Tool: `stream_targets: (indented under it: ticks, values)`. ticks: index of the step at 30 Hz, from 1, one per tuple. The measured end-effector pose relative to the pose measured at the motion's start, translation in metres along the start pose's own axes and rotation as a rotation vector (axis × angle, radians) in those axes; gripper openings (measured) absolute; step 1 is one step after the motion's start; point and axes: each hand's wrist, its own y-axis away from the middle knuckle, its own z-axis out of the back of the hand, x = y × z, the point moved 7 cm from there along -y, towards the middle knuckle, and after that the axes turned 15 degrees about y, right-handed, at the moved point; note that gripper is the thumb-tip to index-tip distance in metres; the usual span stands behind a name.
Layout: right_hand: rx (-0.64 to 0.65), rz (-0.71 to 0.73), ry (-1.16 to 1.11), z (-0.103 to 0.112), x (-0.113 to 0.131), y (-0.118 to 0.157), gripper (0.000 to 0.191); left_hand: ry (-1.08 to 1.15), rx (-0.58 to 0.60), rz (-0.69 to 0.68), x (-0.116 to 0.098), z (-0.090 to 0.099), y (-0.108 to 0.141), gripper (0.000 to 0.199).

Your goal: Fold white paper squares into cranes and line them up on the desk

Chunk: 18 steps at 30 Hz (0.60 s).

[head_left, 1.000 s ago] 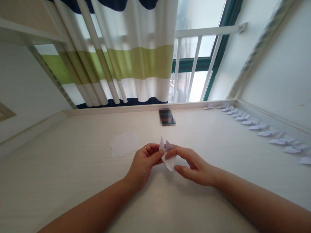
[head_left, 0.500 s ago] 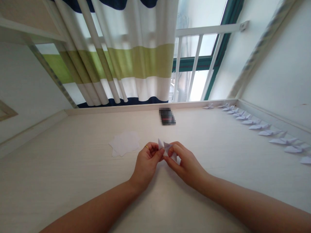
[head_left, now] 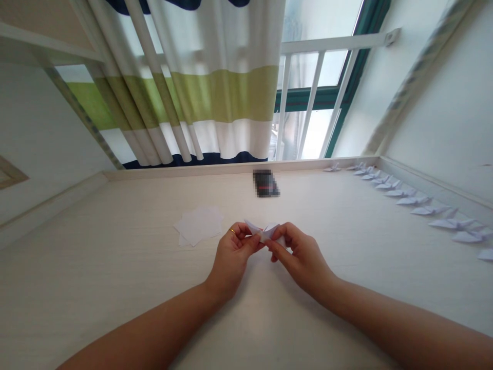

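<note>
A small folded white paper piece [head_left: 265, 234] is held between my two hands, above the middle of the pale table [head_left: 246, 318]. My left hand [head_left: 236, 254] pinches its left side between thumb and fingers; a gold ring sits on one finger. My right hand [head_left: 298, 249] pinches the right side, fingers bent around it. Pointed paper flaps stick up and outward between the hands, and their lower part is hidden behind my fingers. Left of my left hand lies a loose stack of white paper sheets [head_left: 198, 225].
Several folded white paper cranes [head_left: 433, 210] line the right edge of the table. A blurred dark object [head_left: 265, 184] lies near the back edge. Behind stand a striped curtain [head_left: 223, 97] and a white railing [head_left: 316, 77] before a window.
The paper's flaps have spread apart and tilted outward, the left one now leaning left. My right hand has shifted slightly right. My left hand stays nearly in place.
</note>
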Motion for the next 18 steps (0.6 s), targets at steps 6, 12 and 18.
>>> stream_targets:
  ticks: [6, 12, 18]
  values:
    - [-0.038, -0.018, -0.122, 0.002, -0.002, 0.000, 0.015, 0.036, -0.016, 0.047, 0.001, 0.000, 0.001, 0.012]
    - [-0.003, 0.005, -0.206, -0.005, -0.010, -0.001, 0.021, -0.024, -0.003, 0.020, -0.002, -0.001, 0.001, 0.029]
    - [0.044, 0.035, -0.306, -0.009, -0.007, -0.001, 0.027, -0.010, -0.048, 0.039, -0.001, 0.004, 0.000, 0.034]
